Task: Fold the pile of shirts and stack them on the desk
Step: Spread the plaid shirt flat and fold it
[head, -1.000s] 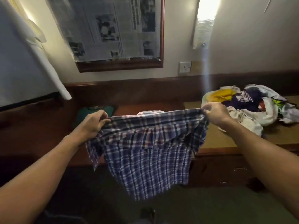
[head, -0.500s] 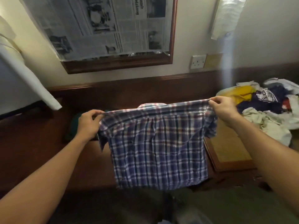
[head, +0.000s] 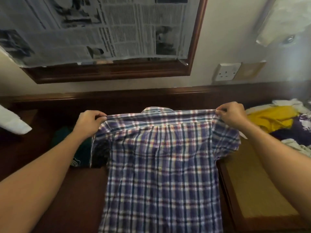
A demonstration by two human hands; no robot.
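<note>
Head view: the plaid shirt [head: 161,165] fills the middle of the frame, its back panel towards the camera and its collar at twelve o'clock. It is stretched between the two hands at the shoulder seams, above the dark wooden desk [head: 75,199]. Its body runs down towards six o'clock, and whether the lower part already rests on the wood cannot be told. The cloth looks thin, light and soft. It sags and wrinkles between the grips, so it should drape rather than hold a shape and will likely need smoothing flat before each fold. The shoulder seams and the hem corners seem the natural places to take hold, since the short sleeves hang loose at three and nine o'clock.

The left hand [head: 89,123], at ten o'clock, is curled into a loose fist with the shoulder edge pinched between thumb and fingers. The right hand [head: 232,115], at two o'clock, pinches the other shoulder the same way, knuckles up. Neither hand touches anything else.

The unfolded pile of shirts [head: 276,118], yellow, purple and white, lies on the desk at three o'clock, beyond a tan mat [head: 252,190]. A dark green garment [head: 80,148] lies at nine o'clock, just beside the left sleeve and partly hidden by the left forearm. A wall socket [head: 226,72] sits at one o'clock.
</note>
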